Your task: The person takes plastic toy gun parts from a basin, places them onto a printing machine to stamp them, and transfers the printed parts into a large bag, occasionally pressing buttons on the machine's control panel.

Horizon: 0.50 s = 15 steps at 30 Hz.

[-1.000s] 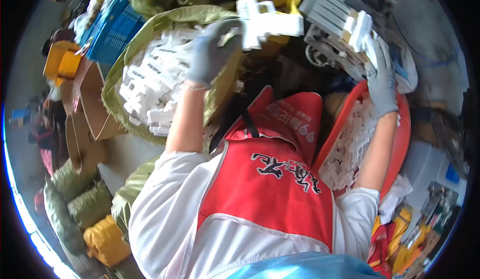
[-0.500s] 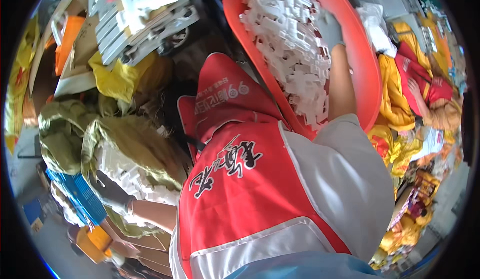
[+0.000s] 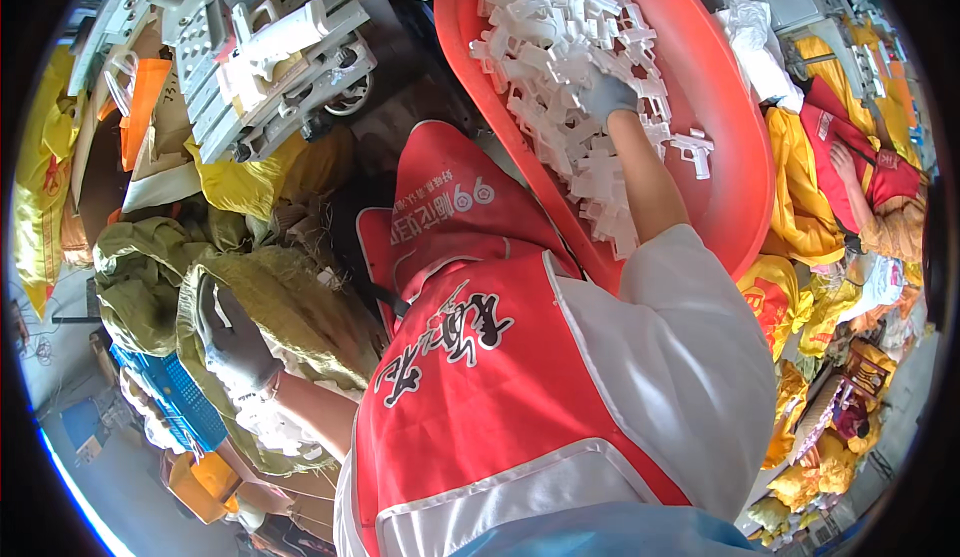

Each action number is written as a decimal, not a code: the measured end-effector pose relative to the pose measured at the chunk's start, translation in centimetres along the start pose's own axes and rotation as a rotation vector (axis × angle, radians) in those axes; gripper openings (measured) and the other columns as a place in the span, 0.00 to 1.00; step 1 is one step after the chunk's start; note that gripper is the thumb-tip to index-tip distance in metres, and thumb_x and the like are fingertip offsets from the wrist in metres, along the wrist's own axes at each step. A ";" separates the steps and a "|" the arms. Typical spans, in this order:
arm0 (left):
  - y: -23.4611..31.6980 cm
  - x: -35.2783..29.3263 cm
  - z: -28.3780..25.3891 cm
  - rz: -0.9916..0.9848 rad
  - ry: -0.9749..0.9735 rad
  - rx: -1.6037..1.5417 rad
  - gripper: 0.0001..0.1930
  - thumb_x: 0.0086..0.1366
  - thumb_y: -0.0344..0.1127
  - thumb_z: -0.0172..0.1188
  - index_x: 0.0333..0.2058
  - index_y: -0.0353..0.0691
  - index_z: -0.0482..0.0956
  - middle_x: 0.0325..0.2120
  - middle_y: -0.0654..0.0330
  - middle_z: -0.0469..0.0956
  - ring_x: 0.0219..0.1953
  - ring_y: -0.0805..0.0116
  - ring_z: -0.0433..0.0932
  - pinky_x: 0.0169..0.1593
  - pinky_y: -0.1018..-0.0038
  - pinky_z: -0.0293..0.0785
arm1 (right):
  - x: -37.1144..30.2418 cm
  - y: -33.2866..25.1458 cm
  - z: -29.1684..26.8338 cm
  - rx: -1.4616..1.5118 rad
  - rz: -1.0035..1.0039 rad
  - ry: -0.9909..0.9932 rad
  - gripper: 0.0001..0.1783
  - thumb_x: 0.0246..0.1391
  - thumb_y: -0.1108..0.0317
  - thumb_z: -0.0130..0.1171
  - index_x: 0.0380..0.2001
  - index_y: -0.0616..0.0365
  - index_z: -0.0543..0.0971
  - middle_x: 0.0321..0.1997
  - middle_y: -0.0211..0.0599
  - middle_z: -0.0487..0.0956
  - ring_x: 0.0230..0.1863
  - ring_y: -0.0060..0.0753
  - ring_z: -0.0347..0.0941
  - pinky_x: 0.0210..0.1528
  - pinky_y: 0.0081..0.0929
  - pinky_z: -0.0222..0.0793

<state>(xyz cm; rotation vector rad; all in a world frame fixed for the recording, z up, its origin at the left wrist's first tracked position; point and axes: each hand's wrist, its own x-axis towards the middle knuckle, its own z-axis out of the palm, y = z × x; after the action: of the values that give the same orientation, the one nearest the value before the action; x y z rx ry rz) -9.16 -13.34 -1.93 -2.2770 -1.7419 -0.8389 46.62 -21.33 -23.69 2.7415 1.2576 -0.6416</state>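
Note:
My right hand (image 3: 608,97), in a grey glove, lies over a heap of white toy pistols (image 3: 560,42) in a long red tub (image 3: 735,192). Its fingers reach into the heap; pistols partly hide the tips. One loose toy pistol (image 3: 692,151) lies apart on the tub floor, right of the hand. At the lower left, my gloved left hand (image 3: 238,345) grips the rim of an olive woven sack (image 3: 285,287), which hangs with its mouth spread. More white pieces (image 3: 275,425) show inside the sack, below my left wrist.
A grey metal machine bed (image 3: 280,67) with a white toy pistol on it stands at the upper left. Beside the sack is a blue crate (image 3: 180,392). Yellow bags (image 3: 800,197) and another person in red (image 3: 850,157) are right of the tub.
My right hand has swept left across the tub, pushing the heap and baring the tub floor on the right. The left hand has risen slightly along the sack rim.

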 end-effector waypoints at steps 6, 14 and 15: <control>1.0 0.0 0.7 -0.052 -0.113 0.043 0.12 0.64 0.35 0.55 0.45 0.40 0.79 0.44 0.57 0.79 0.46 0.61 0.78 0.50 0.70 0.73 | 4.3 0.9 1.0 0.127 -0.049 -0.018 0.30 0.53 0.43 0.51 0.58 0.39 0.67 0.55 0.44 0.73 0.57 0.45 0.68 0.55 0.42 0.66; 2.2 0.9 1.7 0.109 -0.100 -0.099 0.11 0.60 0.29 0.58 0.42 0.37 0.80 0.41 0.53 0.80 0.44 0.57 0.78 0.49 0.68 0.72 | 5.7 1.0 2.9 -0.344 -0.262 0.001 0.30 0.46 0.63 0.58 0.56 0.44 0.68 0.58 0.43 0.69 0.56 0.46 0.70 0.54 0.42 0.67; 2.6 1.4 1.8 0.065 -0.100 -0.148 0.11 0.59 0.28 0.58 0.41 0.35 0.79 0.40 0.52 0.80 0.43 0.56 0.78 0.49 0.67 0.72 | 4.5 1.1 2.5 -0.305 -0.283 0.030 0.34 0.44 0.60 0.60 0.57 0.46 0.67 0.55 0.45 0.72 0.57 0.47 0.68 0.56 0.42 0.66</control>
<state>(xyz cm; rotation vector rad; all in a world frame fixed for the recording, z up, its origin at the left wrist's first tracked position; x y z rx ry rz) -5.89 -12.18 -2.14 -2.4966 -1.6879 -0.8824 49.18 -19.39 -27.92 2.3594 1.6164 -0.3865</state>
